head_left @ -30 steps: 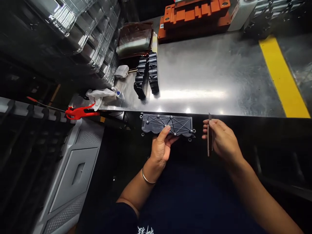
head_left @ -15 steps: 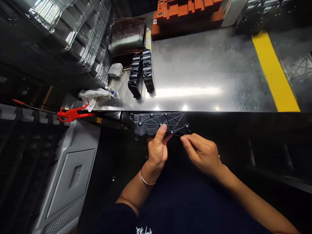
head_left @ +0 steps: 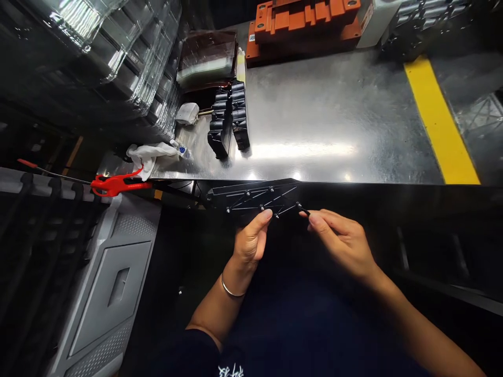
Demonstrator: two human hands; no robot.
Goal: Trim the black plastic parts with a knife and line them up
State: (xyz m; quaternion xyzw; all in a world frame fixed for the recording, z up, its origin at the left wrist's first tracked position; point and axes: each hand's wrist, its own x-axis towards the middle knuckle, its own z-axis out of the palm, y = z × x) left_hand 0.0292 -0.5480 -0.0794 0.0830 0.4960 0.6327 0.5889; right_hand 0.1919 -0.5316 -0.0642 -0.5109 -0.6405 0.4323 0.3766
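Two hands are engaged at the near edge of the bench [head_left: 298, 112]. The left hand [head_left: 250, 238] grasps the black ribbed part [head_left: 251, 200], thumb pressed on the upper face and fingers mostly hidden beneath; the grip appears chosen to steady the part and leave its right end accessible. The part is held in front of the bench edge, tilted, with its ribs and bright fasteners [head_left: 262, 208] facing up, presumably for a direct view of them. The right hand [head_left: 341, 235] pinches a thin dark piece [head_left: 305, 211] at that right end; whether this is a slim tool or belongs to the part cannot be told. Two black moulded pieces [head_left: 220, 123] stand side by side on the bench, likely set to the left to leave working room. The orange fixture [head_left: 306, 26] sits at the back, well apart from the hands. The red tool [head_left: 120, 185] lies at the bench's left corner beside a white cloth [head_left: 151, 154], apparently parked within reach.
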